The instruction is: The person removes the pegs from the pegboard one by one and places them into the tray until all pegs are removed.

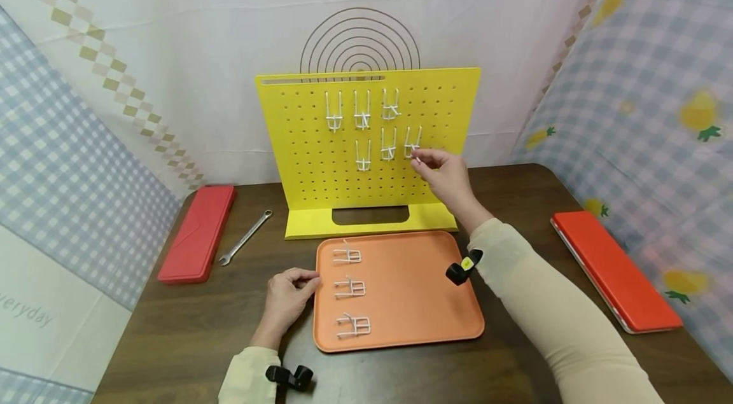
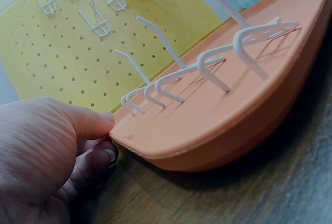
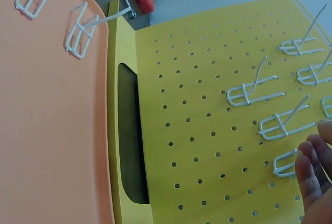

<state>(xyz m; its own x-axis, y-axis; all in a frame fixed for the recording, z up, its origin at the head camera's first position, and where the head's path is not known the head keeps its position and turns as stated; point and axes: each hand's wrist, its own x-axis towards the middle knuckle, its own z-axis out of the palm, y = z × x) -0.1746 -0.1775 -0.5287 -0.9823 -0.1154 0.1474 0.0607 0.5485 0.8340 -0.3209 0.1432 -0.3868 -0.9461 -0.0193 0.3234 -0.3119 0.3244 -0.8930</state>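
My right hand (image 1: 449, 181) is up at the yellow pegboard (image 1: 315, 181), its thumb and fingertips pinching the prong of a white wire pegboard hook (image 1: 413, 139). That hook lies against the board, rightmost in the lower row; in the right wrist view the fingers partly cover it (image 3: 283, 164). Several more white hooks (image 1: 388, 144) hang left of it and above. Down on the table, my left hand (image 1: 284, 302) pinches the left rim of an orange tray (image 1: 418, 289), thumb on top and fingers below. Three loose wire hooks (image 1: 350, 288) lie in a column near the tray's left side.
A red case (image 1: 197, 235) and a metal wrench (image 1: 246, 237) lie on the wooden table left of the board. Another red case (image 1: 615, 270) lies at the right edge. Patterned cloths hang behind and at both sides.
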